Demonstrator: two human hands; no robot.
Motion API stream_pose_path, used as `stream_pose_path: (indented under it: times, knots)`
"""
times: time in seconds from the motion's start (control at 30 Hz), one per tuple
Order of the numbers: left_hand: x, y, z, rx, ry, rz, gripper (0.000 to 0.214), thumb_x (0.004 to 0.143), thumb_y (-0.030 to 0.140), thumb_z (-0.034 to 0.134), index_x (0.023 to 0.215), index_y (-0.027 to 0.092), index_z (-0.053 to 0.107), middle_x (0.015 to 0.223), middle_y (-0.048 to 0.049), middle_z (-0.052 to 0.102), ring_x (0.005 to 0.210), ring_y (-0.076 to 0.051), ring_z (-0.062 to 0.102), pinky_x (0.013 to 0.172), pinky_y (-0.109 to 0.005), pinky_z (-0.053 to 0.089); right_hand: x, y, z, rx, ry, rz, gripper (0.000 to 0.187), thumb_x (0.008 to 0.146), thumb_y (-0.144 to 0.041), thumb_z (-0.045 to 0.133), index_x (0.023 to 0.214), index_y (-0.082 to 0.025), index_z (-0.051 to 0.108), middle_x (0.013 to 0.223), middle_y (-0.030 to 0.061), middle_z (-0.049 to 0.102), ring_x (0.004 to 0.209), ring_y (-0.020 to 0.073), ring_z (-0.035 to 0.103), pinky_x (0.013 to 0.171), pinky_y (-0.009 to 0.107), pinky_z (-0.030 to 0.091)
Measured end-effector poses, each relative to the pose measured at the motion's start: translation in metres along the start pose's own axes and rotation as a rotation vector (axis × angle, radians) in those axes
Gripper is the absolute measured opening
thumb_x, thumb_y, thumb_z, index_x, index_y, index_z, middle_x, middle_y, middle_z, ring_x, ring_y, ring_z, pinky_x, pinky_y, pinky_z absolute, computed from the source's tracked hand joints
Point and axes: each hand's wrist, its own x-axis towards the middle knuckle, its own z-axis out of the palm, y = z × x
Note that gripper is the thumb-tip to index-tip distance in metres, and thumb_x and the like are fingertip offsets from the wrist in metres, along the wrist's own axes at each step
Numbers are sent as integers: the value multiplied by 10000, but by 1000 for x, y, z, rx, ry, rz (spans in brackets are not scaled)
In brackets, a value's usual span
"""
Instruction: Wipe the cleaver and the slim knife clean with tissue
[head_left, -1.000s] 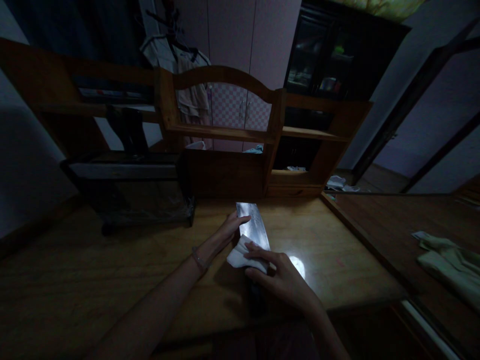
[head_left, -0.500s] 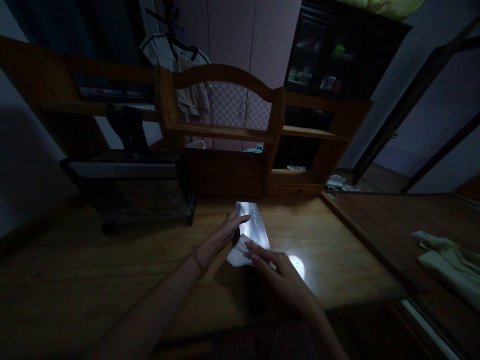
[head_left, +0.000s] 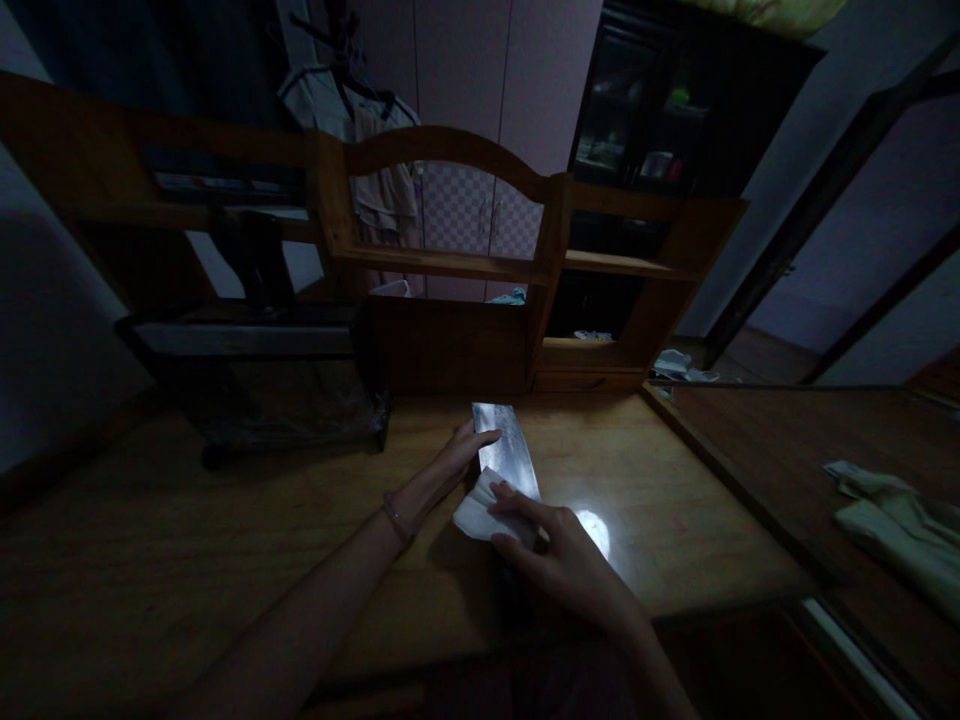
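A cleaver with a broad shiny blade (head_left: 507, 448) is held above the wooden desk, its blade pointing away from me and its dark handle (head_left: 511, 590) toward me in shadow. My left hand (head_left: 466, 450) grips the blade's left edge, thumb on the upper face and the other fingers beneath, mostly hidden. My right hand (head_left: 551, 535) holds a folded white tissue (head_left: 480, 508) against the near part of the blade. The tissue sticks out to the left of the right fingers.
The wooden desk (head_left: 630, 480) spreads around both hands, with a bright reflection at right. A glass-fronted black appliance (head_left: 255, 385) stands at the left. Wooden shelving (head_left: 450, 265) rises at the back. Pale green cloth (head_left: 892, 525) lies on the right-hand surface.
The right thumb has moved slightly down and away from the fingertips, showing more tissue. The cleaver and my left hand stay practically where they were.
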Motion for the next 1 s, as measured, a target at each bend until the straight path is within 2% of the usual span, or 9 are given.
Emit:
stream_pose_path:
  times: [0.1, 0.27, 0.57, 0.77, 1.0]
  knots:
    - [-1, 1, 0, 3, -4, 11, 371, 703, 315, 724, 1034, 168, 646, 973, -62, 688, 755, -166, 623, 707, -270, 462, -1, 0, -1, -44, -6, -24, 503, 849, -355, 643, 1336, -325, 517, 1200, 17, 665, 1078, 237, 630, 906, 343, 499]
    - [0, -2, 1, -3, -1, 10, 348, 700, 306, 719, 1010, 166, 645, 918, -51, 684, 736, -163, 617, 682, -263, 462, -1, 4, -3, -84, -2, -61, 536, 820, -328, 670, 1334, -325, 516, 1227, 23, 651, 1038, 238, 643, 861, 333, 506]
    - [-1, 1, 1, 25, 10, -12, 379, 695, 312, 712, 1028, 152, 627, 932, -66, 669, 759, -180, 612, 665, -265, 461, -1, 1, -6, -89, -36, -26, 575, 762, -304, 718, 1310, -285, 547, 1063, 46, 706, 983, 253, 659, 832, 331, 521]
    - [-5, 11, 6, 22, 14, -35, 371, 686, 311, 714, 1008, 144, 634, 902, -67, 675, 763, -187, 613, 702, -285, 464, -1, -1, -5, -80, -19, -32, 543, 766, -308, 709, 1290, -287, 567, 1152, 51, 685, 976, 254, 663, 857, 347, 516]
    - [-5, 9, 5, 21, 16, -8, 355, 695, 295, 705, 1013, 153, 636, 930, -59, 669, 789, -179, 610, 712, -277, 463, -1, 2, -4, -37, -18, -38, 545, 773, -218, 661, 1303, -295, 557, 1264, 41, 633, 990, 241, 664, 824, 329, 532]
